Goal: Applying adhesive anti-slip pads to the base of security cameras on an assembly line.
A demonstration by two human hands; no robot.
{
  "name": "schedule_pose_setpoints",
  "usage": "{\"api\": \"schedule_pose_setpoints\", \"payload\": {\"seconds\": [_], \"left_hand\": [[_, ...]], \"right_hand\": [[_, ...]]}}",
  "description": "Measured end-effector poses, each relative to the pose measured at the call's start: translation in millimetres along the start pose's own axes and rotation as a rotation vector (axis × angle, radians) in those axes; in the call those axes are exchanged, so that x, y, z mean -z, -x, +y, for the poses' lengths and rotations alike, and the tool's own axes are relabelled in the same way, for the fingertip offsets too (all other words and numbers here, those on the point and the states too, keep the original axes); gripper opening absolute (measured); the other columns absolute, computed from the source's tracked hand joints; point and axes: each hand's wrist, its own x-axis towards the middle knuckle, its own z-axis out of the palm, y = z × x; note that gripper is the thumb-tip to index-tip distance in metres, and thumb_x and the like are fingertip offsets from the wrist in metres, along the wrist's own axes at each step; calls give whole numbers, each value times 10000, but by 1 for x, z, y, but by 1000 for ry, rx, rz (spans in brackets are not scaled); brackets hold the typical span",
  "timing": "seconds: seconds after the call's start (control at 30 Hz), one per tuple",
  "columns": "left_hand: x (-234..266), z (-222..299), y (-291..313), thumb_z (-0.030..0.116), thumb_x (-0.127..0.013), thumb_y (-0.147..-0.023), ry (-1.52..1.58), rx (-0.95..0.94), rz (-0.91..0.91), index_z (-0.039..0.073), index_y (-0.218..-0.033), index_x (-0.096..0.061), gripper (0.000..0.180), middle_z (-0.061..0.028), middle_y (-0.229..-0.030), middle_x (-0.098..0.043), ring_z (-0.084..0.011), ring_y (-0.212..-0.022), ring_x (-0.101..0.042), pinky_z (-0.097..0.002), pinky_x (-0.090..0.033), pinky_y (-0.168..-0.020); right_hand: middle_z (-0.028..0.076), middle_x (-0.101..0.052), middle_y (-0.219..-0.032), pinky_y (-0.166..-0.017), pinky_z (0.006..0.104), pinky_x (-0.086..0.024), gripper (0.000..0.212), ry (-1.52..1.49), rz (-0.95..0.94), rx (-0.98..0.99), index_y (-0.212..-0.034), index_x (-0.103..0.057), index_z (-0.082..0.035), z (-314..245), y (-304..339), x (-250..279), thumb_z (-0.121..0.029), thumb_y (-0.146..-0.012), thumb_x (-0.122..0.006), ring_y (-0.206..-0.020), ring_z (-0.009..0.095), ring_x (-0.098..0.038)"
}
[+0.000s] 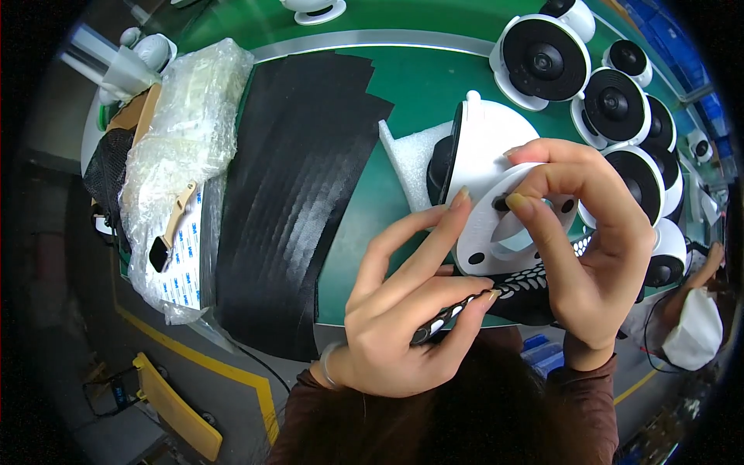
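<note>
A white round-bodied device (496,139) with a dark front lies on its side, propped against a white foam block (411,159). Its white ring-shaped base (474,232) faces me and carries small black oval pads (477,258). My left hand (411,310) is closed, thumb and fingers pinching a black strip with white ovals (523,283); one raised finger rests by the base's edge. Thumb and fingers of my right hand (585,232) close around a black oval pad (501,202) at the base; whether it is stuck down I cannot tell.
Several similar white devices with black round fronts (545,60) crowd the right side. A long black sheet stack (287,186) covers the green table's left part. Beyond it lie a bubble-wrapped package (186,116) and a watch (172,229). Another person's arm (701,271) shows at far right.
</note>
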Motion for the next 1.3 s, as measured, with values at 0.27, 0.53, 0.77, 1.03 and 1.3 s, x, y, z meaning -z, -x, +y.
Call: {"api": "schedule_pose_setpoints", "payload": {"seconds": [0.27,0.53,0.77,1.03,1.3], "left_hand": [[3,0,0,-7,-686,-609,-15,-57,-20,-11,-701,-629,108,-237,-1146,-528,-337,-999,-526,-306,-472,-753],[2,1,3,17,-676,-567,-10,-21,-2,33,-719,-672,152,-282,-1106,-534,-342,-995,-526,-370,-388,-871],[0,-2,-2,3,-677,-611,-4,-69,34,-1,-679,-623,86,-216,-1130,-548,-323,-974,-536,-323,-441,-798],[4,-22,9,-22,-682,-606,30,62,185,18,-722,-671,123,-198,-1108,-560,-276,-949,-509,-305,-479,-721],[-5,-39,19,-17,-690,-651,219,114,30,31,-757,-662,121,-97,-974,-634,-230,-894,-555,-316,-440,-778]], "right_hand": [[141,-594,-895,-728,237,-415,81,29,-23,35,-752,-568,42,-2,0,-1,72,-678,-557,-780,139,-554],[110,-606,-877,-695,210,-429,209,-117,53,0,-849,-510,12,6,-3,-1,88,-675,-598,-787,132,-568],[84,-634,-811,-548,206,-455,150,-43,-431,90,-875,-622,15,6,-38,21,21,-728,-595,-629,107,-582],[50,-599,-598,-353,186,-285,296,97,-443,-182,-815,-669,-1,33,-172,5,-290,-784,-611,-411,46,-445],[182,-619,-691,-550,372,-491,311,287,-25,510,-946,-567,-11,66,-263,-136,-83,-646,-600,-607,279,-622]]}}
